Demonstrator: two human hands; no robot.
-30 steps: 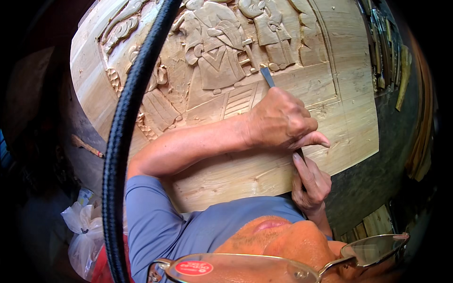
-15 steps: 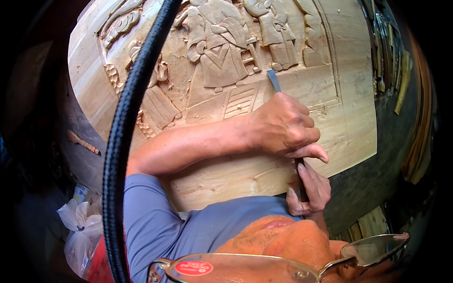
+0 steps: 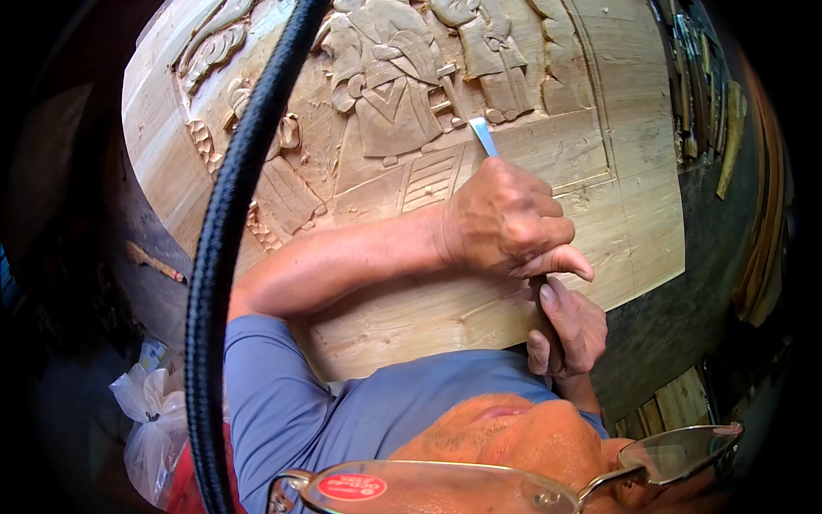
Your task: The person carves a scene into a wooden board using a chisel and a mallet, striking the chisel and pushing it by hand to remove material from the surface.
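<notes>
My left hand [image 3: 512,221] is wrapped round a chisel [image 3: 484,137], its thumb sticking out to the right. The flat metal blade shows beyond the fist, its edge at the carved ground just below the feet of the right-hand figure. Closer to my chest, my right hand [image 3: 574,330] grips the dark handle end, with thumb and fingers either side of it. Most of the handle is hidden by both hands. Under my left forearm lies a large pale wooden panel [image 3: 638,218] carved in relief with robed figures, steps and a frame line.
Several carving tools [image 3: 695,81] lie in a row beyond the panel's right edge. A short stick [image 3: 154,260] and a tied clear plastic bag [image 3: 154,420] are at the left. A black braided cable [image 3: 224,244] crosses the view. Wooden strips [image 3: 762,231] stand far right.
The chisel's edge has moved slightly left along the base of the figures. Both hands have shifted a little away from my chest with it, keeping their grip.
</notes>
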